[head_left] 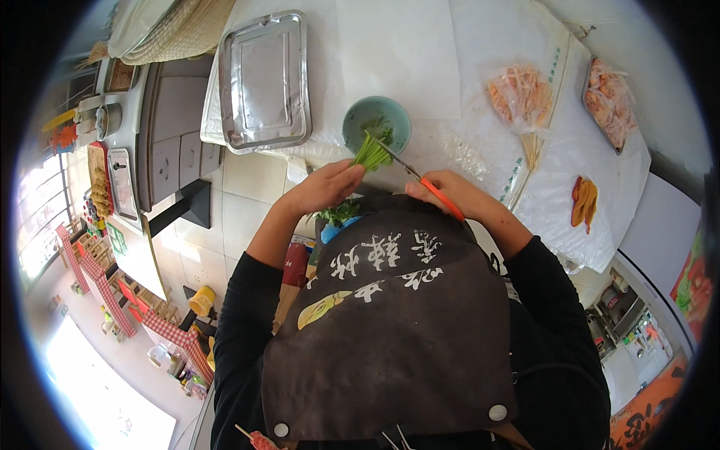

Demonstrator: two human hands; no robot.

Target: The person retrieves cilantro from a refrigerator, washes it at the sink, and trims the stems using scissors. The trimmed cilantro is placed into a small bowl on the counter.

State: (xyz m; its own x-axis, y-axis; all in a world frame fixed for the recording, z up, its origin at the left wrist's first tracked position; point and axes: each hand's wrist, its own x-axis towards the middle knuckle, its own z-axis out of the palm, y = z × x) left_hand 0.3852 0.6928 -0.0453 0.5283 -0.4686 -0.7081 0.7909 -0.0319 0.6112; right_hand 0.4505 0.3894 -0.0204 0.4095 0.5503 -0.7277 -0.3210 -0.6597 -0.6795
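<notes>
My left hand (331, 188) grips a bunch of green stems (371, 153), its cut ends over the near rim of a pale green bowl (405, 128). Leafy tops of the bunch (339, 213) hang out behind that hand, close to my apron. In my right hand (450, 191) is a pair of scissors (441, 197) with orange handles. The blades point up and left into the bowl and touch or overlap the stem ends. Chopped green pieces (377, 125) lie inside the bowl. My right fingers are partly hidden by the handles.
A shiny metal tray (264, 79) lies left of the bowl on the plastic-covered table (467, 147). To the right are bagged skewers (520, 101), a tray of bagged meat (610, 101) and orange-brown gloves or cloth (584, 203). A counter with drawers (174, 112) stands farther left.
</notes>
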